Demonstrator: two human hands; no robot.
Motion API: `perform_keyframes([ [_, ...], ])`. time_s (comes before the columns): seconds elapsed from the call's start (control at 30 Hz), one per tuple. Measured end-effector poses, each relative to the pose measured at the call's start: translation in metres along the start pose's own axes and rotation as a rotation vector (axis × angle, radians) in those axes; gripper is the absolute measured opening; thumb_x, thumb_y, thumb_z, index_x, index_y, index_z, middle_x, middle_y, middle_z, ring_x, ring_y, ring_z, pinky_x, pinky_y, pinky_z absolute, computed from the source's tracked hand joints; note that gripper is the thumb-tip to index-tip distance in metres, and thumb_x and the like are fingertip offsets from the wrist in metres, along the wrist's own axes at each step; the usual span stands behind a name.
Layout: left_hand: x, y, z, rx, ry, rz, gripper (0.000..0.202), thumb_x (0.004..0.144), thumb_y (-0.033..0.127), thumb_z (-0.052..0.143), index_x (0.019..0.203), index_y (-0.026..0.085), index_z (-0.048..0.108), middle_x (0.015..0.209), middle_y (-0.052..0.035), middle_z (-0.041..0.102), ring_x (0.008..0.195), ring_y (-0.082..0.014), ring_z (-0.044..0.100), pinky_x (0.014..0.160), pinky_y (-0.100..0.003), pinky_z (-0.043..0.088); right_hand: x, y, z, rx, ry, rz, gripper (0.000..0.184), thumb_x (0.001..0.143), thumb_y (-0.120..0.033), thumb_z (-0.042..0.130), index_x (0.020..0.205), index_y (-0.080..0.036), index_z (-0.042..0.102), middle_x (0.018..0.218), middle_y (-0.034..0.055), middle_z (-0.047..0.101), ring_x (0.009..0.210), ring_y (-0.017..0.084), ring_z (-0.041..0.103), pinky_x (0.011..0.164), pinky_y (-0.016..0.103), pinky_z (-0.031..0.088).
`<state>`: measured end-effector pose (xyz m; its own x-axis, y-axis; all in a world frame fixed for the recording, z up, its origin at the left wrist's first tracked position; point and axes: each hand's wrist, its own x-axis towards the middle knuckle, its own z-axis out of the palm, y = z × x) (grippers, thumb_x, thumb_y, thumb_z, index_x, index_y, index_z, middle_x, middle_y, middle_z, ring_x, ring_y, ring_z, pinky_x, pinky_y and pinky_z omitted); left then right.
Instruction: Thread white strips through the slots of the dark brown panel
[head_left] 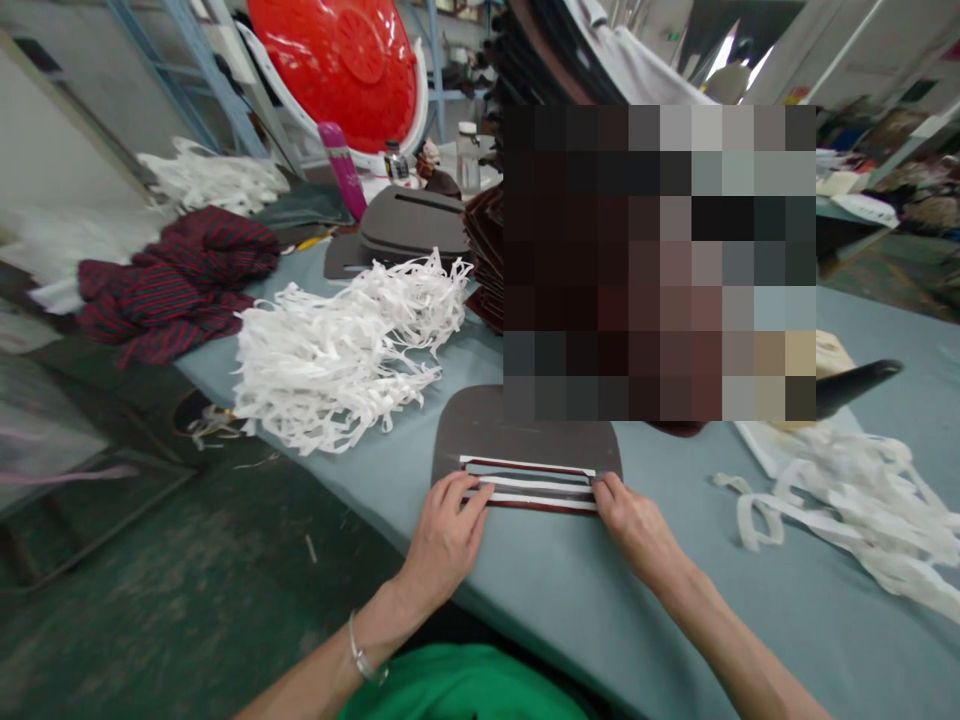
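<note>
A dark grey panel with rounded corners (517, 425) lies flat at the table's front edge. Across its near part sits a long narrow dark red-brown frame piece (540, 505) with white strips along it. My left hand (450, 525) is closed on the left end of this piece, thumb and fingers near the white strip. At the opposite end, my right hand (630, 520) pinches the piece's right corner. The fingertips partly hide both ends, so I cannot tell how the layers are joined there.
A heap of white strips (330, 360) lies left on the blue-green table (540, 610); more white strips (862, 500) lie right. Grey panels (412, 225) are stacked behind. Striped cloth (180, 275) hangs over the left edge. A blurred block covers the middle back; a black handle (859, 385) protrudes.
</note>
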<state>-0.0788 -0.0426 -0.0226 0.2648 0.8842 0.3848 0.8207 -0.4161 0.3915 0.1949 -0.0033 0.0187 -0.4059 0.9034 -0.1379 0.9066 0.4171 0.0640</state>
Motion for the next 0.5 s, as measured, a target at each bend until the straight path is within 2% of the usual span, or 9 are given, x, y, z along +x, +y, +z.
perform_keyframes([
  [0.13, -0.001, -0.004, -0.003, -0.015, -0.014, 0.032, 0.041, 0.088, 0.009, 0.047, 0.127, 0.022, 0.053, 0.116, -0.0103, 0.054, 0.116, -0.0247, 0.046, 0.099, -0.046, 0.045, 0.007, 0.004, 0.003, 0.05, 0.03, 0.071, 0.022, 0.083, 0.0, 0.039, 0.085, -0.015, 0.054, 0.083, 0.0071, 0.061, 0.059, 0.016, 0.058, 0.051, 0.026, 0.035],
  [0.23, 0.0, -0.005, -0.006, -0.007, -0.029, 0.034, 0.041, 0.088, 0.009, 0.047, 0.127, 0.022, 0.053, 0.115, -0.0105, 0.054, 0.116, -0.0246, 0.045, 0.098, -0.045, 0.045, 0.01, 0.005, 0.0, 0.131, 0.082, 0.117, 0.014, 0.088, -0.01, 0.039, 0.089, -0.016, 0.051, 0.073, 0.0027, 0.06, 0.058, 0.015, 0.058, 0.054, 0.025, 0.037],
  [0.33, 0.001, -0.004, -0.007, 0.018, -0.045, 0.028, 0.04, 0.088, 0.011, 0.047, 0.126, 0.022, 0.054, 0.114, -0.0108, 0.054, 0.115, -0.0253, 0.046, 0.096, -0.046, 0.047, 0.012, 0.0, -0.006, 0.527, 0.152, 0.213, 0.01, 0.085, -0.019, 0.043, 0.091, -0.019, 0.051, 0.065, -0.0026, 0.059, 0.058, 0.012, 0.056, 0.057, 0.023, 0.04],
  [0.4, 0.001, -0.003, -0.008, 0.034, -0.047, 0.028, 0.039, 0.088, 0.012, 0.048, 0.125, 0.022, 0.054, 0.113, -0.0112, 0.055, 0.115, -0.0257, 0.046, 0.094, -0.046, 0.047, 0.016, -0.006, -0.01, 0.835, 0.15, 0.298, 0.014, 0.083, -0.028, 0.046, 0.091, -0.02, 0.054, 0.064, -0.0028, 0.059, 0.057, 0.013, 0.056, 0.055, 0.023, 0.041],
  [0.43, 0.002, -0.003, -0.008, 0.038, -0.049, 0.031, 0.038, 0.088, 0.012, 0.047, 0.124, 0.022, 0.054, 0.112, -0.0113, 0.055, 0.114, -0.0258, 0.046, 0.094, -0.046, 0.047, 0.018, -0.009, -0.011, 0.911, 0.134, 0.325, 0.018, 0.083, -0.033, 0.047, 0.091, -0.02, 0.055, 0.064, -0.002, 0.06, 0.057, 0.013, 0.056, 0.054, 0.023, 0.041],
  [0.5, 0.002, -0.003, -0.008, 0.04, -0.054, 0.031, 0.038, 0.089, 0.013, 0.047, 0.125, 0.021, 0.054, 0.111, -0.0113, 0.055, 0.115, -0.0258, 0.046, 0.095, -0.047, 0.046, 0.024, -0.015, -0.013, 0.922, 0.117, 0.326, 0.024, 0.08, -0.04, 0.051, 0.087, -0.019, 0.06, 0.063, -0.0004, 0.061, 0.057, 0.014, 0.056, 0.054, 0.025, 0.041],
])
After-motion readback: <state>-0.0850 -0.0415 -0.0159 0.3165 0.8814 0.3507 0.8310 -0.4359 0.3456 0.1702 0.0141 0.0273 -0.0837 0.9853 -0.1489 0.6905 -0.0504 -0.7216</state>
